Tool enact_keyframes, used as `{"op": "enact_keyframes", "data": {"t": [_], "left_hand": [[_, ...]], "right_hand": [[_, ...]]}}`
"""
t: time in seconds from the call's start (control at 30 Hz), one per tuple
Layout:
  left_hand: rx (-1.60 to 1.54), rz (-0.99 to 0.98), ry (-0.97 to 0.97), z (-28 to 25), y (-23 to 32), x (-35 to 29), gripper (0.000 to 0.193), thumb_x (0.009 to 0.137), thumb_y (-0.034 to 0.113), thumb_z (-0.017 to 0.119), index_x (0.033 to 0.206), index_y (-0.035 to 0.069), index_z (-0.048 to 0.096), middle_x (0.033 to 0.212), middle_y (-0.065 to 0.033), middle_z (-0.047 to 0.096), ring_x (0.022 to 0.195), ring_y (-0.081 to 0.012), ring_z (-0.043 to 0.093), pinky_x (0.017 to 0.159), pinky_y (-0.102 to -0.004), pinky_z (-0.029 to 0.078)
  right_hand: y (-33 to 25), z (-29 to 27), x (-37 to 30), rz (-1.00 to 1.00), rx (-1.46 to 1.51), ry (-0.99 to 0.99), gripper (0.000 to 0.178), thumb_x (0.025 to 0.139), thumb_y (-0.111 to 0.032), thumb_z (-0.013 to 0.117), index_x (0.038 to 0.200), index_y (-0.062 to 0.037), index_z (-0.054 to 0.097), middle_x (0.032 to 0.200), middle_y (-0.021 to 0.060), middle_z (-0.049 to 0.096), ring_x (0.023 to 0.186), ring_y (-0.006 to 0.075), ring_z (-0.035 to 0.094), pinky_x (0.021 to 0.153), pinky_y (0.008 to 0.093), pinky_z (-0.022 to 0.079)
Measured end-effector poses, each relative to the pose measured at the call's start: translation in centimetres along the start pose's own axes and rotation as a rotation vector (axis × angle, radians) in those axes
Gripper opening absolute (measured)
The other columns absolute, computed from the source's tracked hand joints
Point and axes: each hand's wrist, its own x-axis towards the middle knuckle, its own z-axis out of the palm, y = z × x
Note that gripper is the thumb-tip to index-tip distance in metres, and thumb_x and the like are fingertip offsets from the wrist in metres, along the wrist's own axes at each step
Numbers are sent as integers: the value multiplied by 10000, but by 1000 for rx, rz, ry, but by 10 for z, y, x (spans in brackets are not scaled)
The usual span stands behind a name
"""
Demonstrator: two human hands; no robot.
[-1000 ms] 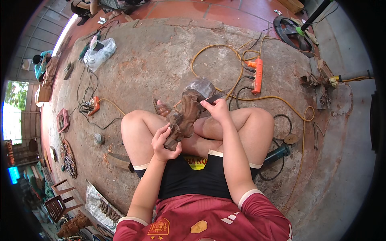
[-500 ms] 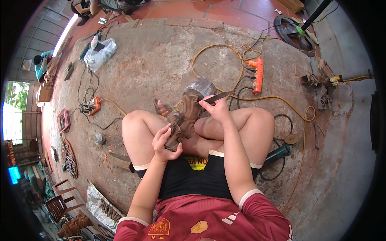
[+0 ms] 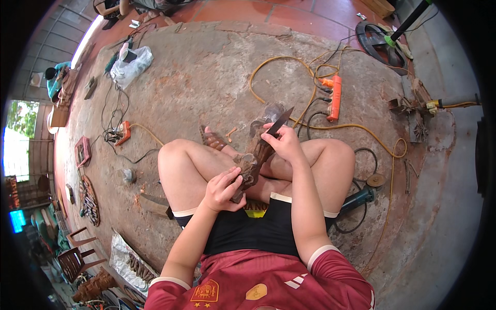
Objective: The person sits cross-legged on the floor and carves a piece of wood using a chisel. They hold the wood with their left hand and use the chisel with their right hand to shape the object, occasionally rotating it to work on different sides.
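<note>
The stained concrete floor (image 3: 196,93) spreads out under everything here, and on it a person (image 3: 258,274) in a maroon shirt and black shorts sits cross-legged. A yellow cord (image 3: 361,127) loops past the right knee. Beyond the feet, off to the left, lies a crumpled clear plastic bag (image 3: 135,72). The brown wooden carving (image 3: 261,151) is held tilted above the crossed shins, its near end close to the shorts. A dark green power tool (image 3: 358,199) lies by the right thigh, and an orange power strip (image 3: 335,98) lies farther out. The left hand (image 3: 225,190) has its grip closed around the carving's near end. The right hand (image 3: 284,142) has its grip pinched on a flat dark blade (image 3: 280,121), slanting over the far part; I cannot tell whether they touch. A small pale wooden peg (image 3: 231,132) lies beyond the shins.
</note>
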Motion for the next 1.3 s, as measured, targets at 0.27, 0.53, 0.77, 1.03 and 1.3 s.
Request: {"op": "enact_keyframes", "data": {"t": [0.27, 0.53, 0.77, 1.03, 1.3], "left_hand": [[3, -17, 13, -2, 1, 3, 515, 542, 158, 763, 1011, -16, 638, 1093, -229, 653, 939, -392, 691, 817, -434, 588], [-4, -13, 21, -1, 0, 2, 517, 539, 151, 761, 1009, -22, 636, 1076, -235, 655, 915, -396, 695, 799, -437, 591], [2, -37, 20, -1, 1, 2, 493, 545, 144, 757, 999, -14, 649, 1112, -214, 660, 966, -361, 689, 831, -404, 578], [2, -33, 21, -1, 0, 2, 492, 545, 143, 758, 998, -15, 649, 1111, -216, 659, 965, -362, 690, 830, -405, 579], [1, -24, 20, -1, 0, 2, 508, 537, 144, 757, 1002, -21, 636, 1094, -231, 656, 945, -387, 691, 820, -427, 586]], "right_hand": [[8, -1, 5, 127, 348, 106, 210, 837, -183, 772, 928, 1, 728, 839, 52, 713, 725, 72, 631, 644, 253, 504], [4, 8, 2, 130, 114, 163, 203, 843, -175, 757, 927, 8, 727, 698, 7, 666, 618, 60, 568, 574, 248, 467], [1, 12, 1, 103, 18, 275, 180, 857, -175, 731, 898, 1, 733, 730, 32, 686, 654, 89, 608, 623, 266, 496], [-8, 22, -2, 0, -108, 358, 171, 836, -183, 712, 831, -13, 729, 703, 155, 694, 669, 256, 699, 635, 355, 534], [-4, 32, -8, -77, -201, 419, 174, 841, -199, 704, 822, -28, 732, 734, 177, 695, 709, 315, 704, 641, 385, 537]]}}
